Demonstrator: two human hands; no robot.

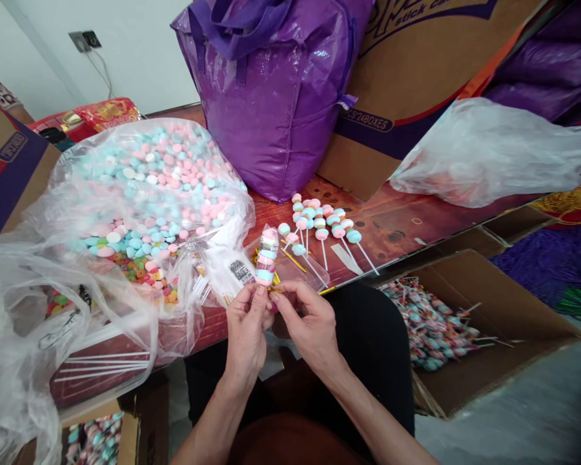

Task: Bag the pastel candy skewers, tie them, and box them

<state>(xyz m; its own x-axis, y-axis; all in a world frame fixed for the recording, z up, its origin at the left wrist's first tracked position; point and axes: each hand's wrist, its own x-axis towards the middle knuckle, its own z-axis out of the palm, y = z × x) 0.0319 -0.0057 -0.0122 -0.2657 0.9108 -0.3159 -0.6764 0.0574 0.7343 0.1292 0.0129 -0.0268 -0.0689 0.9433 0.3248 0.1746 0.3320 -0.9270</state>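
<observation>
A marshmallow stick [265, 258] in a clear wrapper stands upright above my hands, its sweets stacked in pink, blue and white. My left hand [248, 323] pinches it at the bottom of the wrapper. Right beside it, my right hand [310, 316] closes thumb and fingers on a gold twist tie [274, 288] at the wrapper's neck. Just beyond lie more gold twist ties [294, 259] on clear wrappers. Several unwrapped marshmallow sticks [321, 227] rest on the table to the right of them.
A clear bag of loose pink and blue marshmallows [150, 174] fills the table's left side, near white sticks [104, 365]. A purple bag [271, 110] and a carton [407, 71] stand behind. An open box of wrapped sticks [430, 323] sits at right, another box [94, 439] lower left.
</observation>
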